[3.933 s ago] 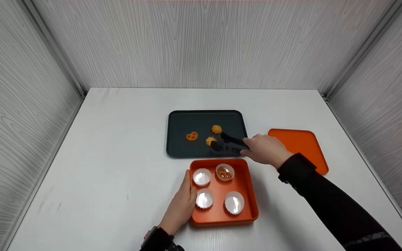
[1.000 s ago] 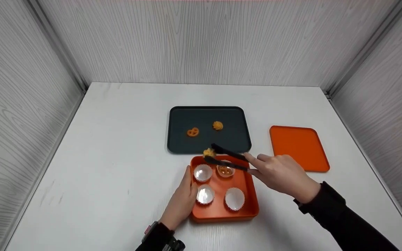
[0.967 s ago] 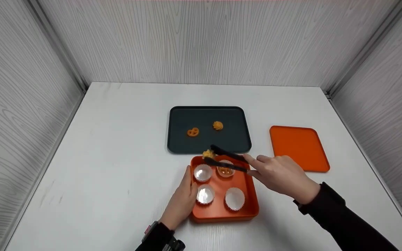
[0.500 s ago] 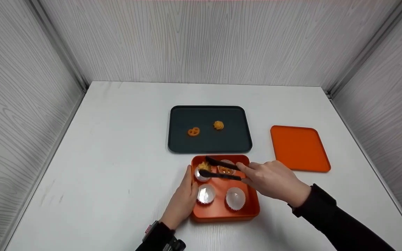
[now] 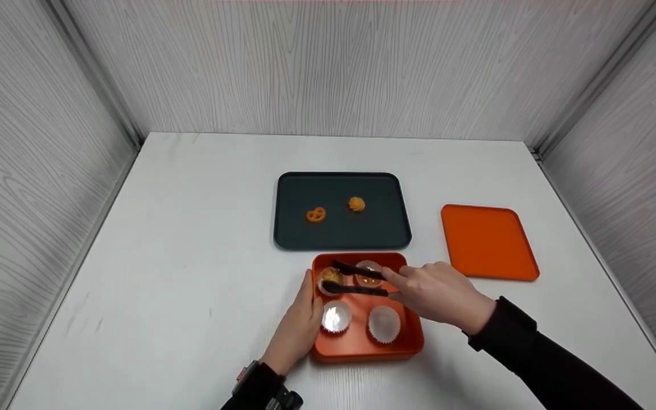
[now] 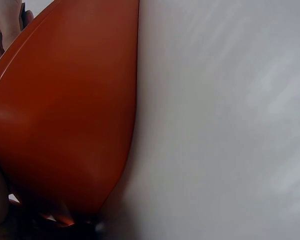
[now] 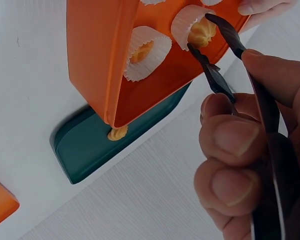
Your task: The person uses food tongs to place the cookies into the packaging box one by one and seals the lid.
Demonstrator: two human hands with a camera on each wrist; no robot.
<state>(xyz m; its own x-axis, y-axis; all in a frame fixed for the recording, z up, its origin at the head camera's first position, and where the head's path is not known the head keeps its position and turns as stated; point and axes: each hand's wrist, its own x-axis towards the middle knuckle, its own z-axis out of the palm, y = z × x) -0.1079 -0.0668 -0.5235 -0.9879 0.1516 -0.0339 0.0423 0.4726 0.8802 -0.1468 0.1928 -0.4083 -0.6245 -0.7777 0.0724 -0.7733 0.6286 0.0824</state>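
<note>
My right hand (image 5: 439, 291) holds black tongs (image 5: 362, 289) over the orange box (image 5: 362, 341). Their tips stand apart at either side of a swirled cookie (image 7: 202, 33), which sits inside a white paper cup (image 7: 181, 29) at the box's back left. In the cup beside it (image 5: 369, 265) lies a pretzel (image 5: 369, 281), partly hidden by the tongs. Two front cups, the left one (image 5: 336, 316) and the right one (image 5: 384, 324), hold nothing visible. My left hand (image 5: 294, 333) grips the box's left wall, its thumb at the rim and its fingers along the outside.
Behind the box is a dark green tray (image 5: 299, 236) bearing one pretzel (image 5: 316, 214) and one swirled cookie (image 5: 356, 204). An orange square tray or lid (image 5: 490, 242) lies to the right. Grey wood-grain panels (image 5: 328, 68) enclose the white table (image 5: 191, 228).
The tongs have carried one swirled cookie from the green tray down into the back left cup. Their tips now sit lower and slightly apart from it. The left hand has stayed on the box.
</note>
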